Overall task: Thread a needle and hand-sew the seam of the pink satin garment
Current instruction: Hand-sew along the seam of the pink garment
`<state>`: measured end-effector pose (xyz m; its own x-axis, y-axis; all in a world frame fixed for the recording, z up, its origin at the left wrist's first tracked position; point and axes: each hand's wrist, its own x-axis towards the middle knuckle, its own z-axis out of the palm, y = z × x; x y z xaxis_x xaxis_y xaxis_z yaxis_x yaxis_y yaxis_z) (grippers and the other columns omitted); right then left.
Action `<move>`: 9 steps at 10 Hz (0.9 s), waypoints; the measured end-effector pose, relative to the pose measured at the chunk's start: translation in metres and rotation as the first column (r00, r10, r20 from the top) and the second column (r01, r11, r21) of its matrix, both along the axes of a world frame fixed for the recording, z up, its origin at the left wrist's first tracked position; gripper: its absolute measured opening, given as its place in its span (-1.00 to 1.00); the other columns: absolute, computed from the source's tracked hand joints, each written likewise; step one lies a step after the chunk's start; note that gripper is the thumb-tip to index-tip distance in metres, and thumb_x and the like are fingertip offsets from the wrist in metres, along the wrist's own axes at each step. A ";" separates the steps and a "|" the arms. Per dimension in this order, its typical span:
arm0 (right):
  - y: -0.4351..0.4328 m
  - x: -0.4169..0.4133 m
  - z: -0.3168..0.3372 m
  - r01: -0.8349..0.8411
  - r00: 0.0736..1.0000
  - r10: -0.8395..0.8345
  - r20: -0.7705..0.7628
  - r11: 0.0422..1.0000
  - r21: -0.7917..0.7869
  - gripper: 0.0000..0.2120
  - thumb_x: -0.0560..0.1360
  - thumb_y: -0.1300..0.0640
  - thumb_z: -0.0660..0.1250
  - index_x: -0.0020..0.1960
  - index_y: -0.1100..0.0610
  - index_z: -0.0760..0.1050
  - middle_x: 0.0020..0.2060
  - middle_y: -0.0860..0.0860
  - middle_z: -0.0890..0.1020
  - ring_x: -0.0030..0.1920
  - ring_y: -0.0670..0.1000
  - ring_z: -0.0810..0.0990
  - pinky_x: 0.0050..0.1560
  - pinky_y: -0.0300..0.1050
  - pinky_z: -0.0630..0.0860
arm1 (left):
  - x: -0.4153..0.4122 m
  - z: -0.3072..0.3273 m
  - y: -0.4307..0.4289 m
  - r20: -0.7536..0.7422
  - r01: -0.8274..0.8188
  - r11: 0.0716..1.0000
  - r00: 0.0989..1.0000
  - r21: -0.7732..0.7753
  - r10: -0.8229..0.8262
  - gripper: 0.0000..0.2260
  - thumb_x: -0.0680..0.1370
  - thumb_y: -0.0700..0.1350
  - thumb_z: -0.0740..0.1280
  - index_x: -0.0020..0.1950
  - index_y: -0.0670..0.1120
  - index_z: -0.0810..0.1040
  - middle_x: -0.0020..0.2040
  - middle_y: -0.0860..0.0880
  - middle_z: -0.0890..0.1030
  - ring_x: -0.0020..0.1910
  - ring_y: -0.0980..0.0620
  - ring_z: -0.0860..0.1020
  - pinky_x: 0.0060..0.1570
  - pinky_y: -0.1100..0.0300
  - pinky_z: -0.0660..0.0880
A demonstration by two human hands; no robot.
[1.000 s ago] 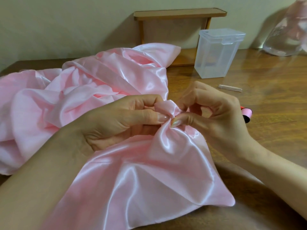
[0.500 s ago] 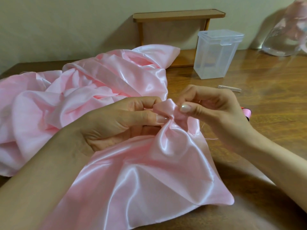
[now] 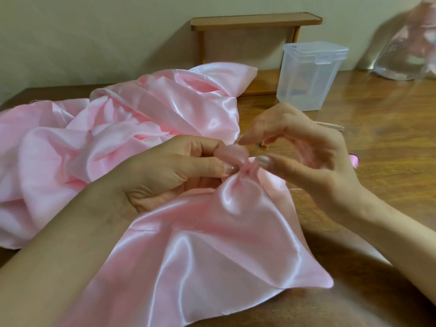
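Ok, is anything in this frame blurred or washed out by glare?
Head view: the right hand is smeared by motion, its upper fingers ghosted, while the left hand is sharp. Head view: glare streaks run across the pink satin garment; the clear bag at top right is soft.

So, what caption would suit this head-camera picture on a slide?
Left hand pinches a gathered fold of the pink satin garment; right hand curls close beside it.
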<state>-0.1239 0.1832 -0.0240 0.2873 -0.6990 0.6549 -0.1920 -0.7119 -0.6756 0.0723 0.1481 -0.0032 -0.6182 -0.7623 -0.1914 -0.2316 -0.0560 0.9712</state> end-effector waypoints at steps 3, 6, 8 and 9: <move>-0.001 0.007 -0.001 0.067 0.980 -0.081 -0.183 0.994 -0.083 -0.94 0.40 0.20 0.46 -0.15 0.13 0.60 -0.18 0.04 0.56 -0.12 0.13 0.55 -0.08 -0.06 0.47 | -0.007 -0.007 0.003 -0.024 -0.055 0.998 0.998 0.005 0.055 -0.60 0.31 -0.28 0.32 0.07 -0.49 0.44 -0.15 -0.19 0.53 -0.13 -0.01 0.52 -0.14 0.31 0.56; 0.000 0.009 -0.009 0.179 0.916 -0.308 -0.257 0.887 -0.425 -0.89 0.42 0.41 0.40 -0.27 0.31 0.56 -0.28 0.14 0.55 -0.27 0.14 0.44 -0.23 -0.10 0.36 | -0.012 -0.012 0.005 -0.037 -0.051 0.998 0.998 -0.024 0.050 -0.81 0.26 -0.22 0.54 -0.19 -0.20 0.62 -0.25 -0.12 0.54 -0.21 0.06 0.54 -0.19 0.32 0.55; -0.003 0.003 -0.011 0.124 0.907 -0.280 -0.316 0.892 -0.434 -0.80 0.35 0.60 0.27 -0.24 0.32 0.46 -0.32 0.14 0.52 -0.32 0.14 0.43 -0.31 -0.06 0.38 | -0.019 -0.015 0.008 -0.038 -0.105 0.994 0.994 -0.017 0.104 -0.51 0.29 -0.09 0.52 0.01 -0.42 0.50 -0.16 -0.17 0.54 -0.13 -0.01 0.50 -0.05 0.14 0.47; -0.009 0.004 -0.020 0.153 0.925 -0.270 -0.268 0.910 -0.386 -0.70 0.27 0.65 0.31 -0.22 0.29 0.43 -0.32 0.14 0.49 -0.32 0.14 0.46 -0.35 0.08 0.41 | -0.022 -0.013 0.011 -0.047 -0.114 0.993 0.992 0.002 0.114 -0.60 0.31 -0.08 0.43 -0.07 -0.39 0.52 -0.19 -0.16 0.54 -0.16 0.00 0.50 -0.08 0.17 0.46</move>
